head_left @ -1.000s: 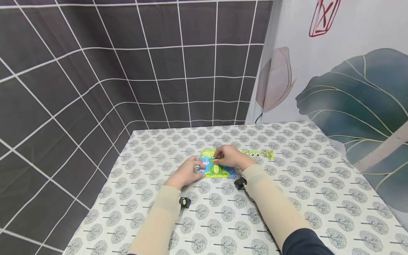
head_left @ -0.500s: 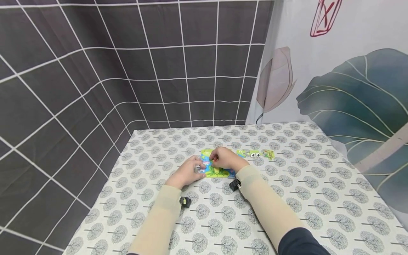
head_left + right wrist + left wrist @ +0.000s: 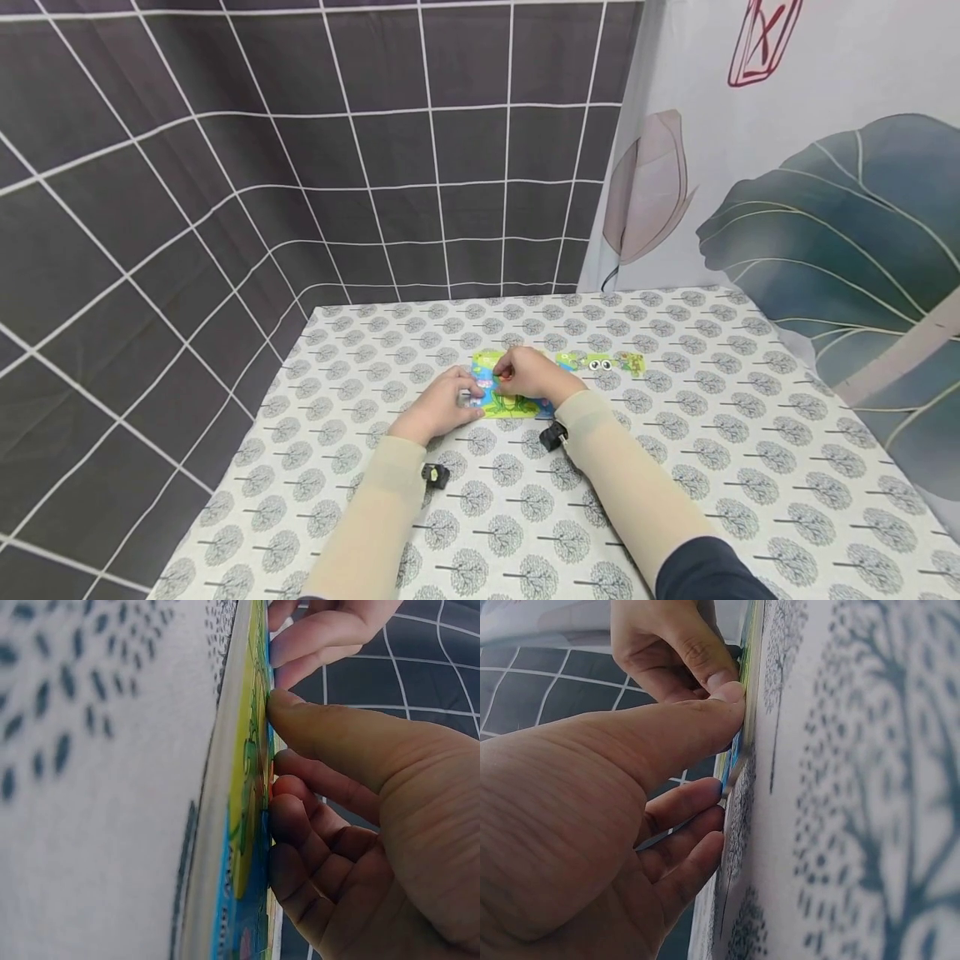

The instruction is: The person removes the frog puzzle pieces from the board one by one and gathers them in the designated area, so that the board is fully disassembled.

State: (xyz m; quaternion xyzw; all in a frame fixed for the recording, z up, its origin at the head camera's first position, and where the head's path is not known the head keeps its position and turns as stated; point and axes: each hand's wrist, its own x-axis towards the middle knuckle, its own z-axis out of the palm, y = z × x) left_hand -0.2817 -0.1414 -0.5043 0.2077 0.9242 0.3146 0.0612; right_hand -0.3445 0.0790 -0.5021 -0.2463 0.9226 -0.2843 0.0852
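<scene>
1. Flat on the tree-patterned tablecloth point(image 3: 525, 517): a frog puzzle board point(image 3: 517, 406), green and blue, directly under both hands.
2. Left hand point(image 3: 438, 406) resting at the board's left edge, thumb stretched out and pressed flat against the board's rim in the left wrist view point(image 3: 731, 750), the other fingers point(image 3: 682, 825) loosely bent beneath, tips touching the cloth beside the edge. Nothing clasped; hand relaxed, merely steadying.
3. Right hand point(image 3: 528, 375) on top of the board, just right of the left hand, the two thumbs nearly meeting. Thumb point(image 3: 315, 727) pushed down on the board's face, fingers point(image 3: 300, 825) curled with their tips against the printed surface. Something reddish glimpsed between fingertips and board in the right wrist view, too hidden to name; whether a piece is pinched there cannot be told.
4. Seen edge-on from the right wrist: yellow-green layer over a blue one, sitting snug on the cloth, board point(image 3: 251, 825) level and not lifted.
5. Just beyond the right hand, further from the person and to the right: a loose puzzle strip with frog eyes point(image 3: 600, 362), apart from the board, untouched.
6. Behind the grip: dark tiled backdrop point(image 3: 300, 167) to the left and far side, leaf-printed curtain point(image 3: 810, 217) on the right.
7. Beige sleeves point(image 3: 630, 483) on both forearms.
</scene>
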